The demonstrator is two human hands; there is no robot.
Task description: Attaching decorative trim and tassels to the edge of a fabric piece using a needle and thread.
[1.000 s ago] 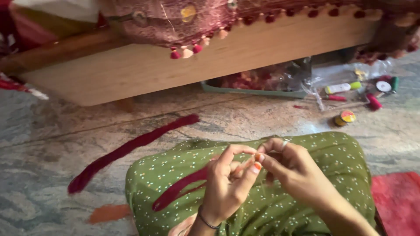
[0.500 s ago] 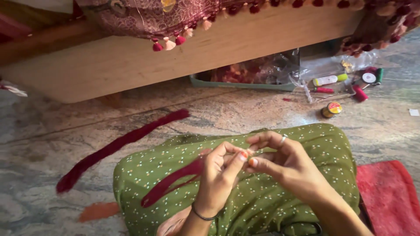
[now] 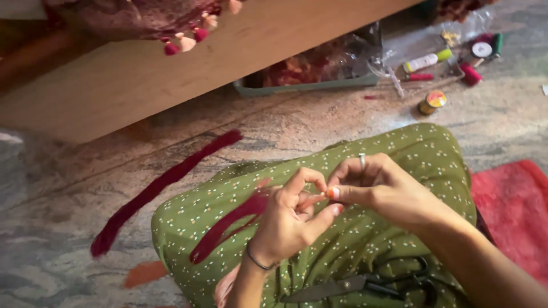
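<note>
Head view. A dark red bundle of thread (image 3: pixel 228 225) is being worked over the lap, on green dotted fabric (image 3: pixel 354 251). The left hand (image 3: pixel 291 219) is curled, palm toward the camera, its fingers pinched on the upper end of the bundle; the loose tail is draped down and to the left across the knee. The right hand (image 3: pixel 382 188) is brought in from the right, wrist raised, thumb and forefinger closed on the same small point just beside the left fingertips; what exactly is gripped there cannot be told. The step in hand is judged to be binding or knotting the bundle's end; a steady pinch is called for while the right fingers pull. Black scissors (image 3: pixel 371 282) are laid on the lap near the right forearm. A second red strand (image 3: pixel 160 188) is left on the stone floor (image 3: pixel 68 188).
</note>
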